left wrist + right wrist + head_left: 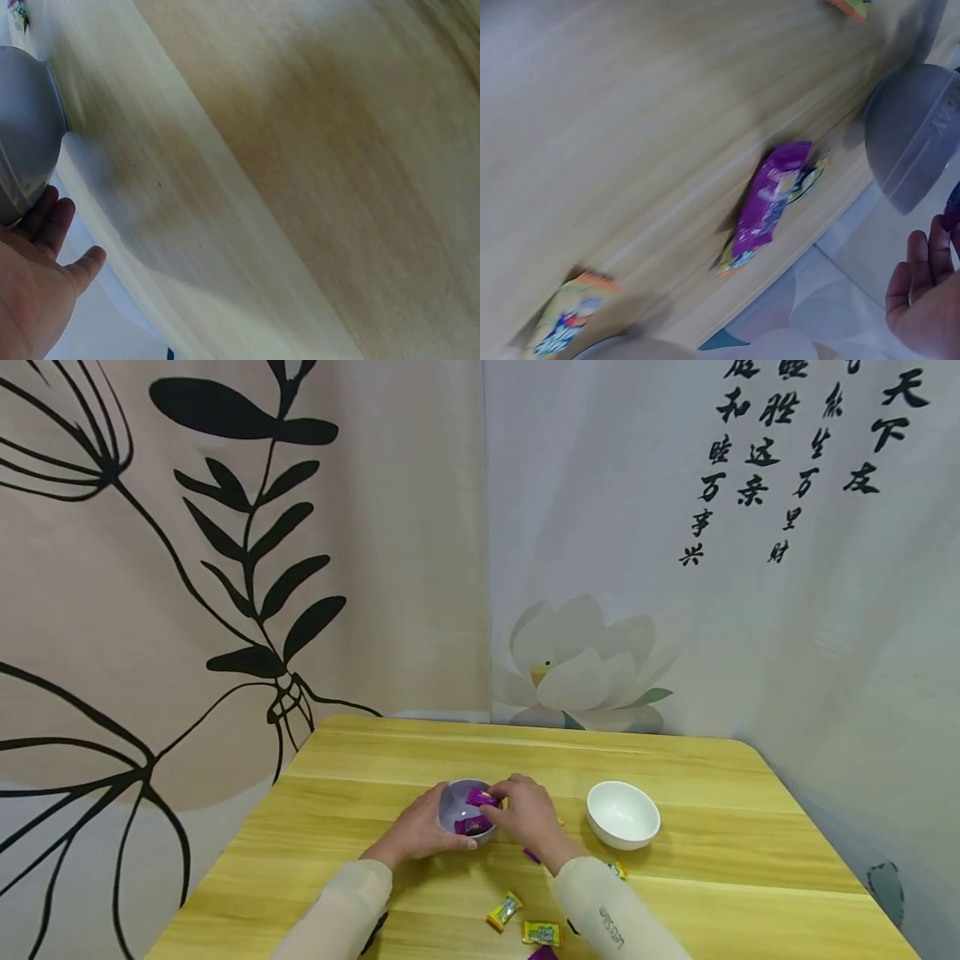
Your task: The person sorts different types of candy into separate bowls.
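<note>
My left hand (420,828) holds a grey bowl (452,795) by its side, thumb along the near rim and fingers round the far side. In the left wrist view the bowl (26,124) shows from outside, with fingertips against its lower edge. My right hand (527,810) pinches a purple-wrapped candy (478,797) over the bowl's opening. Inside the bowl lies another purple-wrapped candy (472,826). In the right wrist view the pinched candy (952,204) shows only in part at the edge, above my curled fingers.
A white bowl (623,816) stands on the wooden table (712,877) to the right. Yellow-wrapped candies (542,932) and purple ones (543,952) lie near the front and beneath my right arm. One purple candy (771,196) overlaps yellow ones. A printed curtain (420,568) hangs behind.
</note>
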Demonstrator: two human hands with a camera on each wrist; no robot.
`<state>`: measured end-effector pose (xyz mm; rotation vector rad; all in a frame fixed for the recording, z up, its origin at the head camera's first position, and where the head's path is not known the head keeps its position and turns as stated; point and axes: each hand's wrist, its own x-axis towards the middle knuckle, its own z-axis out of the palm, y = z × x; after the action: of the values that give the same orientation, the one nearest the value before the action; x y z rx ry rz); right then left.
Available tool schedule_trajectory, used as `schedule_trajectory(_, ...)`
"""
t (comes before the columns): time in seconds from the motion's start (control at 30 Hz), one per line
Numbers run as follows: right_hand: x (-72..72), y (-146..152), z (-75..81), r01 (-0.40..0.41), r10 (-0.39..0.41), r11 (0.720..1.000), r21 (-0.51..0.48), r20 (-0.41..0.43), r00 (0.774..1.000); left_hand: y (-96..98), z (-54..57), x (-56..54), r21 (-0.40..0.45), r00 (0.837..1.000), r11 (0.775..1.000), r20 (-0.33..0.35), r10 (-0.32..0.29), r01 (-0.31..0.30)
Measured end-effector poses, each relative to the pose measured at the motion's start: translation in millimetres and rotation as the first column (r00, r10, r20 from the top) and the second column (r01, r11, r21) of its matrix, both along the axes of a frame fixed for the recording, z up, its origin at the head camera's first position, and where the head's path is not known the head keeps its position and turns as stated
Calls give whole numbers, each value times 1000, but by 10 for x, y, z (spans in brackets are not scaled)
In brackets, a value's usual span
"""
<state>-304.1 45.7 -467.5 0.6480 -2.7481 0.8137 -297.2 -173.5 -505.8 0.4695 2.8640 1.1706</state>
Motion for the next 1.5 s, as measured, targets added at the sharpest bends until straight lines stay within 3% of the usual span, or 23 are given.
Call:
schedule_trajectory(0.27, 13, -69, 4, -19, 19, 1000, 6, -51, 999, 41, -22, 7, 20, 999, 999, -17, -43, 43)
schedule_trajectory(0.4, 10, 29, 18, 2, -4, 1000, -15, -83, 997, 40, -7, 11, 33, 1000, 999, -11, -21, 21)
schedule_trajectory(0.7, -25, 357, -35, 45, -46, 999, -31, -36, 998, 13, 2, 6, 11, 999, 999, 8, 36, -36)
schedule_trajectory(1.0, 100, 622, -210, 46, -46, 999, -8, 60, 997, 33, 13, 21, 12, 999, 999, 18, 39, -40)
schedule_trajectory(1.23, 136, 722, -394, 22, -22, 1000, 20, -3, 1000, 27, 14, 13, 14, 999, 999, 9, 33, -33)
schedule_trajectory(1.5, 167, 746, -481, 6, -7, 997, 78, 14, 1000, 24, 5, 3, 9, 1000, 1000, 4, 27, -27)
